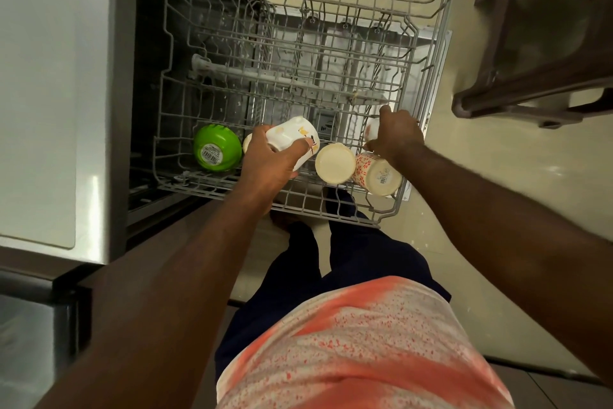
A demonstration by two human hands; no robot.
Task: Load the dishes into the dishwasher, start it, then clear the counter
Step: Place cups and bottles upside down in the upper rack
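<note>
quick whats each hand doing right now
Left hand: grips the white mug.
Right hand: curled round a white cup, mostly hidden beneath it.

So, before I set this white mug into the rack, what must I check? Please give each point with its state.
1. Left hand grips white mug securely: ok.
2. Rack pulled out: ok.
3. Free slot beside green bowl: cannot tell, hand covers it.
4. Cream cup upside down: ok.
5. Floral cup sits straight: not ok, tilted.
6. What right hand holds: cannot tell.
</note>
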